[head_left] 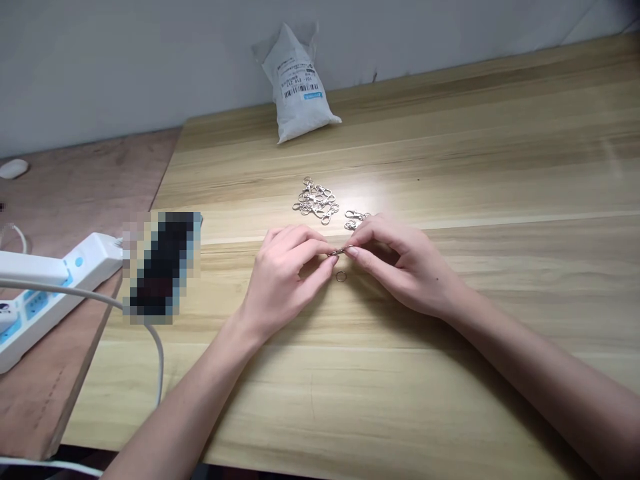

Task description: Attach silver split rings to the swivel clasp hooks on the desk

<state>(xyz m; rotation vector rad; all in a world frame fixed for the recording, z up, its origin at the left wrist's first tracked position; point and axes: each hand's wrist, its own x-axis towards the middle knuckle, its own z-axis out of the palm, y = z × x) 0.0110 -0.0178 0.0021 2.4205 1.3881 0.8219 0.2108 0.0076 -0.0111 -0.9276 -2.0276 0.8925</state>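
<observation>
My left hand [287, 277] and my right hand [403, 263] meet over the middle of the table. Between their fingertips is a small metal lobster clasp [337, 252], pinched from the left by thumb and forefinger. My right thumb and forefinger pinch its other end, where a ring seems to sit, mostly covered by the fingers. Just below lies a loose split ring [341, 276] on the wood. Beyond my hands is a pile of lobster clasps [316, 200] with rings. A smaller group of clasps [356, 215] lies behind my right fingers, partly hidden.
A white plastic parcel bag [303, 93] with a label leans at the wall. On the left are a pixelated phone [165, 263], a white power strip [55, 293] and a white cable [159, 360]. A white rounded object [14, 169] rests on the brown surface.
</observation>
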